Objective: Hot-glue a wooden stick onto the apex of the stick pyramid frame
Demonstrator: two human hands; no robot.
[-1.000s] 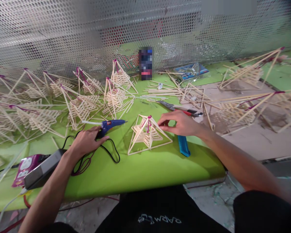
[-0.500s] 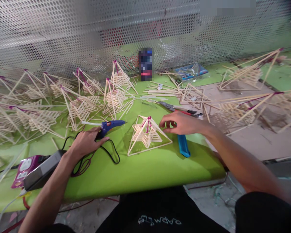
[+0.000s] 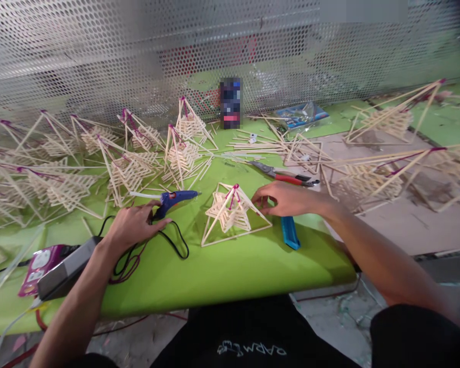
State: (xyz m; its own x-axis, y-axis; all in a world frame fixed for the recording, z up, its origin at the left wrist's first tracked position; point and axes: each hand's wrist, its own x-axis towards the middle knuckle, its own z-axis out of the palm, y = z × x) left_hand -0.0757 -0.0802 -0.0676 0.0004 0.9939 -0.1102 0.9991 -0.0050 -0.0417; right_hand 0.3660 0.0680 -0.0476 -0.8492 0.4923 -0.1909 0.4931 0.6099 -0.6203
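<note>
A small pyramid frame of thin wooden sticks (image 3: 235,236) stands in front of me, its tip bound with purple thread. Inside it hangs a stack of star-shaped stick layers (image 3: 230,217). My right hand (image 3: 281,198) is at the frame's right side, fingers curved and apart; whether a fingertip touches the sticks is hard to tell. On the left, my left hand (image 3: 134,223) has its fingers and thumb around the handle of a blue hot glue gun (image 3: 179,196). The gun lies on the table, nozzle pointing right towards the pyramid, a glue stick protruding from its back.
Several similar stick pyramids (image 3: 132,168) crowd the left; more stand right on a board (image 3: 398,225). Red-handled pliers (image 3: 287,176), a blue plastic piece (image 3: 290,234) and loose sticks (image 3: 256,145) lie nearby. A phone (image 3: 230,102) leans against the perforated metal screen (image 3: 138,61). Cords trail at left.
The star stack inside the pyramid has turned, while the outer frame stays put. My right hand has shifted slightly down. My left hand stays at the glue gun.
</note>
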